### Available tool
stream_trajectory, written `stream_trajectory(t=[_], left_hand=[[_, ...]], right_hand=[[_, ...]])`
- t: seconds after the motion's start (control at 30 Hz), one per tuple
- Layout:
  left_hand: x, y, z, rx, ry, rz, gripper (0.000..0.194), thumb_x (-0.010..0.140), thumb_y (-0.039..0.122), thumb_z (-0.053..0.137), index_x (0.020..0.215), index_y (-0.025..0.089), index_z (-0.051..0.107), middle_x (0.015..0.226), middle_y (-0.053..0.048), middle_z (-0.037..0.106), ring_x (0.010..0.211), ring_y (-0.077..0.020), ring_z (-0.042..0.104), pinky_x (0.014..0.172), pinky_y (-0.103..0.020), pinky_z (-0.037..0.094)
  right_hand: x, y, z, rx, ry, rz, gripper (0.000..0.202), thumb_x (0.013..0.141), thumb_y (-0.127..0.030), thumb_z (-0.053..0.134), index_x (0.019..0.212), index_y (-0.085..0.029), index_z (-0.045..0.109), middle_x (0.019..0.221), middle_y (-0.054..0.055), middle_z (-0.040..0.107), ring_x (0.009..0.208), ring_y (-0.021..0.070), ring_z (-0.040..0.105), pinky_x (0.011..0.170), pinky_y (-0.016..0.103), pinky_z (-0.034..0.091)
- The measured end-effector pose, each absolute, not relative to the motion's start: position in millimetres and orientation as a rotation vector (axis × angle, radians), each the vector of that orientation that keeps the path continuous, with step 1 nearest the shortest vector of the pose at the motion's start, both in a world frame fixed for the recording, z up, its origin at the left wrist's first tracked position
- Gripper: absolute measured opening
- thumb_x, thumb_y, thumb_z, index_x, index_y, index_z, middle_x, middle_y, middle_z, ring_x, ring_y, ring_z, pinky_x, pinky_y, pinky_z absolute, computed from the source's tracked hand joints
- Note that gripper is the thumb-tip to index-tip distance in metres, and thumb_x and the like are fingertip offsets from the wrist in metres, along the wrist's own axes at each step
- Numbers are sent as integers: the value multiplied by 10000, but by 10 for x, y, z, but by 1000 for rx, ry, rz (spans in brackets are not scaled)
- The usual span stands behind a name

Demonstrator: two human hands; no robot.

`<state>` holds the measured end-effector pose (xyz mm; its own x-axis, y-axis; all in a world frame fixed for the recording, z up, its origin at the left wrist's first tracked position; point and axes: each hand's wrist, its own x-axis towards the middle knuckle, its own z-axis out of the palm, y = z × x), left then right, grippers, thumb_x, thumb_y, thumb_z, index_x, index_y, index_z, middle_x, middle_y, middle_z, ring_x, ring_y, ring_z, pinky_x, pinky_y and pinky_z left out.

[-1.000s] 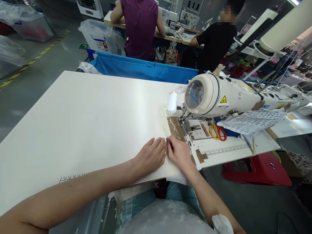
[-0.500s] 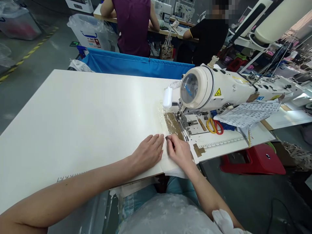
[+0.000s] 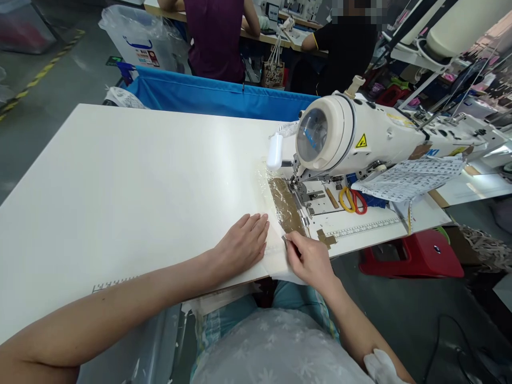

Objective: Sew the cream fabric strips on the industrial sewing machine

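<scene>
White fabric (image 3: 277, 260) lies at the front edge of the white table (image 3: 140, 186). My left hand (image 3: 243, 242) rests flat, fingers stretched out, at the fabric's left side. To its right, my right hand (image 3: 308, 258) is closed in a pinch on something small and dark at the fingertips, too hidden to name, close to the fabric. Beyond my hands, a brown taped strip (image 3: 286, 205) runs up to the needle area of the white sewing machine (image 3: 328, 133).
Yellow and red scissors (image 3: 352, 201) lie right of the needle area, near a printed sheet (image 3: 412, 181). A red stool (image 3: 416, 256) stands at the right. Behind the table are a blue cloth bin (image 3: 224, 98) and two people seated at another table.
My right hand has moved right and slightly toward me, away from my left hand, still pinched. My left hand has stayed nearly in place. The view has shifted slightly.
</scene>
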<state>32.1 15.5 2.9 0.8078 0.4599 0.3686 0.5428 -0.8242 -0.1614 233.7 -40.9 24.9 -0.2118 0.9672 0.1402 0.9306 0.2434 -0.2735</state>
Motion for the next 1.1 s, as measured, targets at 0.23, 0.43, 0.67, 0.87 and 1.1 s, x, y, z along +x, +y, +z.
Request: stream_trajectory(t=[0.23,0.43,0.67,0.87,1.1], left_hand=[[330,77,50,-2871,-657,-506,383,1001,242,428,1280,51,607,1346,-150,614,1292,-275,511,1130,-452,352],[360,-5,-18,-2864,-590,-548,387,1004,256,419,1257,44,622,1327,-153,631,1252,-286,554,1117,-459,374],[370,-2,6,-2861,-574,-492,382,985,239,450,1262,35,619,1335,-172,622,1239,-298,571,1061,-449,435],[369,-9,-6,-2886,-534,-475,402,960,226,499,1273,-11,587,1335,-243,595,1255,-335,560,1029,-441,460],[349,-10,38,-2899,-502,-424,372,965,220,492,1279,36,572,1349,-236,581,1264,-351,551,1011,-462,476]], right_hand=[[2370,-435,242,-1773,-2205,266,222,957,-230,404,957,-208,625,665,-7,667,577,146,595,539,240,296],[2338,-431,215,-1787,-2209,209,229,963,-231,397,928,-200,620,710,11,689,618,150,604,550,245,285],[2541,-652,317,-1773,-2248,331,214,942,-223,405,854,-216,600,599,-18,612,541,139,545,544,243,275],[2540,-616,255,-1775,-2003,418,222,972,-285,397,989,-208,604,689,-2,676,566,144,594,554,233,351],[2458,-583,231,-1758,-2091,333,244,983,-269,386,995,-204,621,691,1,684,601,149,615,567,238,342]])
